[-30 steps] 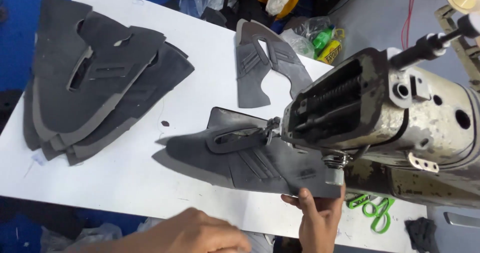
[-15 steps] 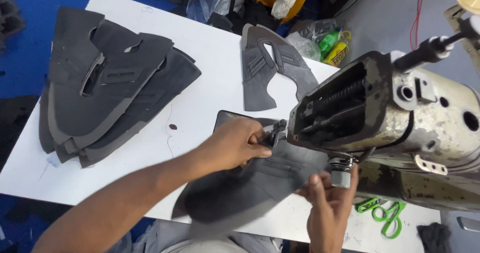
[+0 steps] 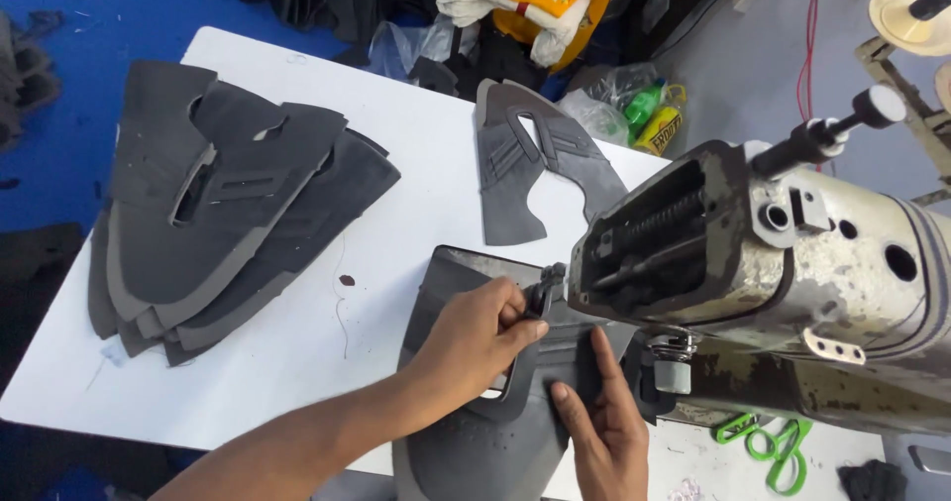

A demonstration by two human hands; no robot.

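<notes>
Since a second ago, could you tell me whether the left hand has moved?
Yes. The left hand has moved up from the near table edge onto the dark grey cut piece, and now sits beside the sewing machine head.

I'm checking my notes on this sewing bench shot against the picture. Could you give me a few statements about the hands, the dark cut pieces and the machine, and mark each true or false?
1. Both hands rest on the dark grey piece at the sewing machine. True: the left hand grips it by the needle area and the right hand presses it flat.
2. The stack of cut pieces lies right of the machine. False: it lies on the left part of the white table.
3. Green-handled scissors lie near the machine base. True.
4. The right hand holds the scissors. False: it lies on the piece.
5. A single cut piece lies apart, beyond the hands. True.
</notes>
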